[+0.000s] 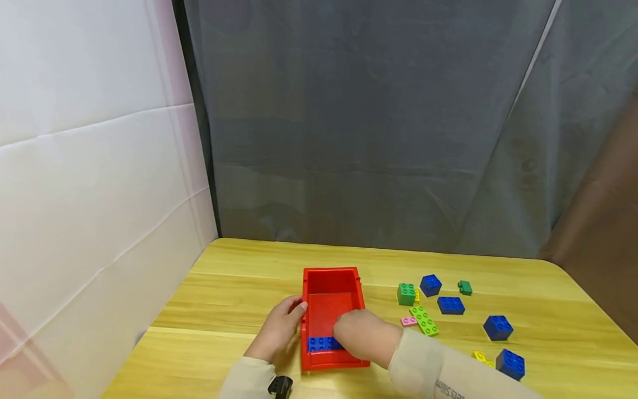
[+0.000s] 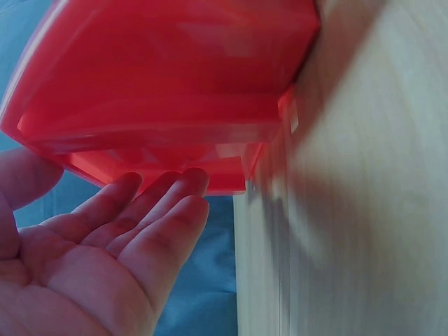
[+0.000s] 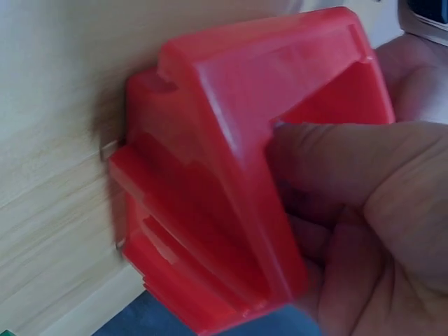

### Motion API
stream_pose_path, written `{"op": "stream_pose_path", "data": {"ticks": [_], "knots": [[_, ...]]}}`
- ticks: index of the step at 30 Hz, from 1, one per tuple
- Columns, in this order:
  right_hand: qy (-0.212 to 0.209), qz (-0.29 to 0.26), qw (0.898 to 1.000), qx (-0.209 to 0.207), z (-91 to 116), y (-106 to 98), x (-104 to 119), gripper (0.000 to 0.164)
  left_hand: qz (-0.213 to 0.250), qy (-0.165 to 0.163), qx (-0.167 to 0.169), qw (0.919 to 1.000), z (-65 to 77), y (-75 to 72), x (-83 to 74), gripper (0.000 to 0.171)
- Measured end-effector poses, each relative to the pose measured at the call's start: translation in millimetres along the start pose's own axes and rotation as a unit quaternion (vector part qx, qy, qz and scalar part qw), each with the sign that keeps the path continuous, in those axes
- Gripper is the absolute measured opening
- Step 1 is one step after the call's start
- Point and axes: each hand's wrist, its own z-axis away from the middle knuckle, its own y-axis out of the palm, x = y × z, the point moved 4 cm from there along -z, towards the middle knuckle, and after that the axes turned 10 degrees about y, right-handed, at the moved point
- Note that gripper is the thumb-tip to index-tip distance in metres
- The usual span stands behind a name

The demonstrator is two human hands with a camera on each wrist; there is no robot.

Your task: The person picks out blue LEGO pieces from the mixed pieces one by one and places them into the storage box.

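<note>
A red plastic bin stands on the table in front of me. Along its near inner wall lie blue toy bricks, partly covered by my right hand. My left hand holds the bin's left side; its thumb lies at the rim, and in the left wrist view the fingers reach under the ledge outside. My right hand reaches over the right wall into the bin, down at the bricks. In the right wrist view its thumb dips past the rim and its fingertips are hidden, so I cannot tell whether they grip a brick.
Right of the bin lie a green brick, a lime plate brick, a pink brick, a small dark green piece and yellow pieces. Several blue bricks are scattered farther right. A grey curtain hangs behind the table.
</note>
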Motion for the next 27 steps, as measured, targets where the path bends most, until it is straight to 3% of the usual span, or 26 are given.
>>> {"op": "stream_pose_path", "data": {"ticks": [5,11,16,27], "knots": [[-0.014,-0.01,0.999,-0.044,10,-7,-2,0.023,0.0,0.001,0.0,1.0,-0.2,-0.8,-1.0,0.041],[-0.029,-0.059,0.993,-0.1,25,-14,-7,0.031,0.003,-0.013,0.001,0.9999,-0.1,-1.0,2.3,0.043],[-0.033,-0.073,0.985,-0.156,37,-16,-13,0.034,0.001,-0.013,0.001,0.9999,-0.7,-1.1,3.0,0.044],[-0.019,-0.129,0.963,-0.236,69,-19,-26,0.037,0.013,-0.005,0.003,0.9999,-1.0,-1.2,3.0,0.042]]}}
